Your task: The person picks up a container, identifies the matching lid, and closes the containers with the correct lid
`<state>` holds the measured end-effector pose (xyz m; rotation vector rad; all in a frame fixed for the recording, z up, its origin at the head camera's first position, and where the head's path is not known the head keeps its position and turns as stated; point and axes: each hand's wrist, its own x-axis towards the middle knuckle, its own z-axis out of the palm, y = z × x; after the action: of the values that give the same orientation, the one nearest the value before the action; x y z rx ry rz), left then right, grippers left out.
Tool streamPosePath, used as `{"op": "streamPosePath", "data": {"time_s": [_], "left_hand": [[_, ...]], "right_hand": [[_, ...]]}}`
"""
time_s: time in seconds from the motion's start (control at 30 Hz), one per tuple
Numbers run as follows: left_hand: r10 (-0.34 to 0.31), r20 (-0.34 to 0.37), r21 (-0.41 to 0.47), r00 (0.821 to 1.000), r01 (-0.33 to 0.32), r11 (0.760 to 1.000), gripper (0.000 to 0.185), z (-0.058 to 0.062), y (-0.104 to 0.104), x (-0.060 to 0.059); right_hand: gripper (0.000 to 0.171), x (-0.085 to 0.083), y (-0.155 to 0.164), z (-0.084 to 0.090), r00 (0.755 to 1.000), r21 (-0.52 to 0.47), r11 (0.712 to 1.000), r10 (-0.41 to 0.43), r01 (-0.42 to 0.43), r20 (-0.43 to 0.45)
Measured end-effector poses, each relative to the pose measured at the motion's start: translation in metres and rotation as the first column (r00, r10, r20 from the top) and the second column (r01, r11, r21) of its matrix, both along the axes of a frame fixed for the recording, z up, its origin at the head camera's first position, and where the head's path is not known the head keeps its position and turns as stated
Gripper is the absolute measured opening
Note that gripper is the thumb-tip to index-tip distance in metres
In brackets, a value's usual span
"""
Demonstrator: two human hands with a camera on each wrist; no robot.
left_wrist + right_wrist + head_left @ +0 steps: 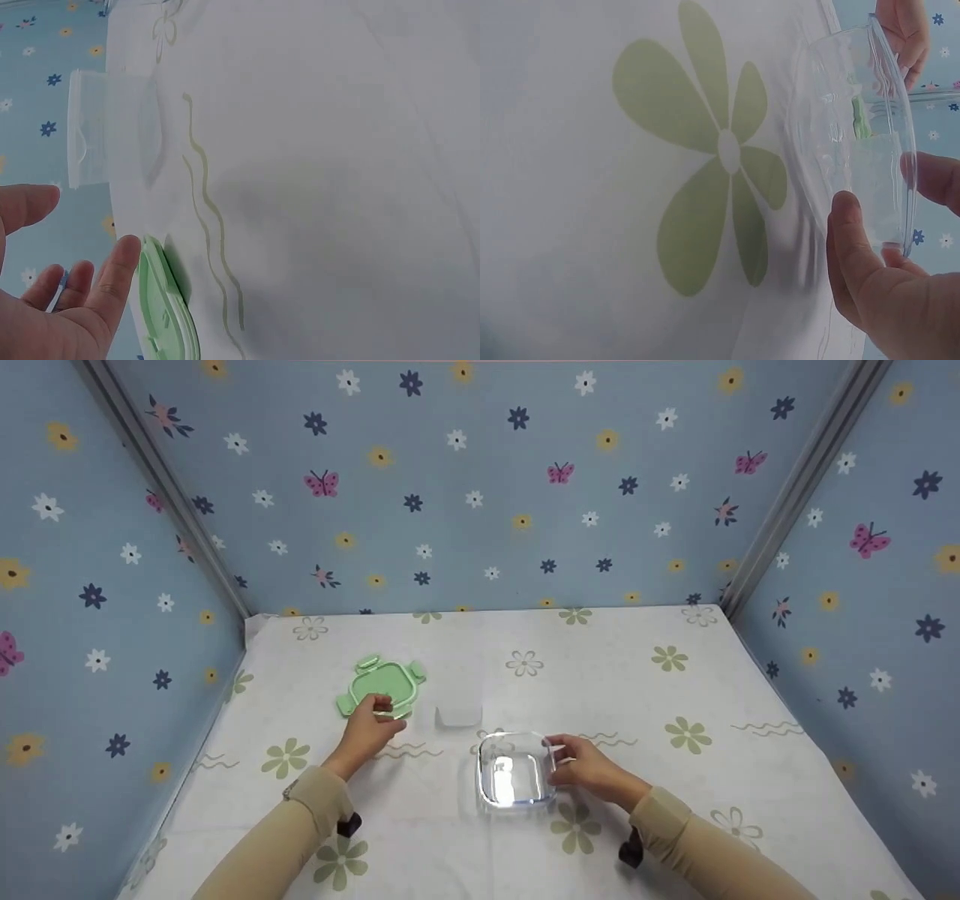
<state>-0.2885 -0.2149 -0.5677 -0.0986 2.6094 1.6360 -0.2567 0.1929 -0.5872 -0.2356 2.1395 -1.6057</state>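
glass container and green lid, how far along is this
Done: the green lid lies flat on the tablecloth, apart from the clear glass container, which looks empty. In hand: the left hand touches the lid's near edge; the right hand grips the container's right rim. Left: lid and container are not yet together. A small clear cup stands untouched between them.

On the flowered tablecloth (637, 697) you have three items of kitchenware: one green snap-lock lid (382, 684), one clear square glass container (514, 772) and one small translucent plastic cup (458, 712). You have two hands at work among them, one left hand (369, 731) at the lid and one right hand (589, 769) on the container's rim. One cloth covers the table, and three patterned blue walls (480, 495) enclose it.
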Motion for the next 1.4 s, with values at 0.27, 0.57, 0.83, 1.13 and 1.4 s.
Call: {"op": "streamPosePath", "data": {"time_s": [0.27,0.57,0.83,1.13,1.4], "left_hand": [[0.014,0.001,-0.025,1.000,-0.014,1.000,0.058,-0.001,-0.016,-0.008],[0.037,0.004,-0.044,0.999,-0.036,0.998,0.060,-0.003,-0.028,-0.014],[0.052,-0.007,-0.039,0.999,-0.052,0.998,0.061,-0.008,-0.038,-0.019],[0.068,-0.017,-0.065,0.998,-0.069,0.995,0.062,-0.016,-0.050,-0.026],[0.064,-0.036,-0.116,0.997,-0.068,0.991,0.064,-0.022,-0.062,-0.029]], "right_hand": [[0.075,-0.002,0.001,-0.002,1.000,-0.019,1.000,-0.004,0.004,0.008],[0.074,-0.002,0.001,-0.003,1.000,-0.022,1.000,-0.002,0.002,0.007],[0.075,-0.001,0.001,-0.001,0.999,-0.007,1.000,-0.011,0.012,0.031],[0.075,-0.002,0.001,-0.002,1.000,0.005,1.000,0.003,-0.003,0.015],[0.073,-0.002,0.002,-0.002,1.000,0.018,1.000,0.006,-0.006,0.005]]}}
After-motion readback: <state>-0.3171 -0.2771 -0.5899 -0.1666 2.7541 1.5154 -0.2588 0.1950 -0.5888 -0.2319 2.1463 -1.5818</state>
